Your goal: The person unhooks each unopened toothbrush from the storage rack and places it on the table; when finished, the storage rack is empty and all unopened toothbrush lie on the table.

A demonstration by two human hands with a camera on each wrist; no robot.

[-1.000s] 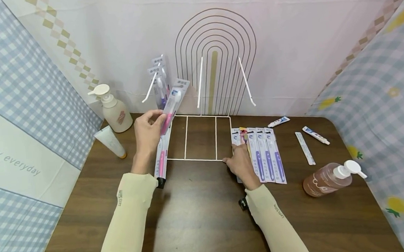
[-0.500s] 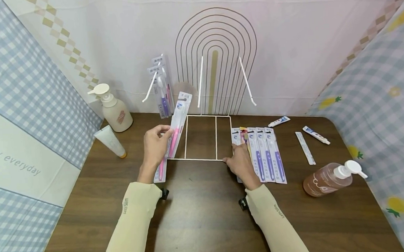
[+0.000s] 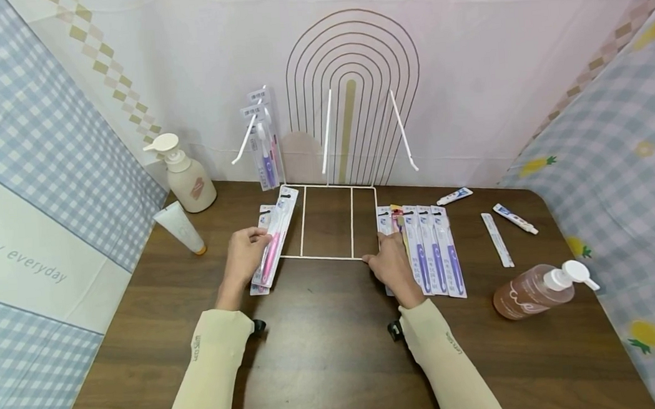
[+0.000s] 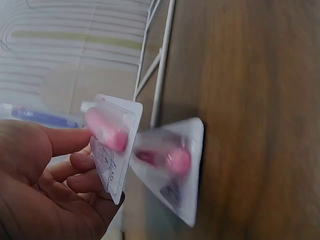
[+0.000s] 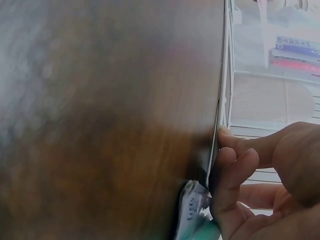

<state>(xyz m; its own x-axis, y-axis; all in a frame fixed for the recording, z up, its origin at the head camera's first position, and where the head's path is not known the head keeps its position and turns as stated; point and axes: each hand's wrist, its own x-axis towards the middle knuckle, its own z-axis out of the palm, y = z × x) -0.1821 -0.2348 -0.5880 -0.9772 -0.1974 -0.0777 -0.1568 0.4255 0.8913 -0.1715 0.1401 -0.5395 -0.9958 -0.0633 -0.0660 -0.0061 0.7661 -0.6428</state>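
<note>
Light is even, soft and bright, with only faint shadows under the sleeves on the worktop (image 3: 325,355). The head view bends straight lines toward its edges. Both wrist views are soft; the right one blurs the worktop's wood heavily.

The left checked cloth (image 3: 21,261) reads "happy everyday" in white letters.
</note>
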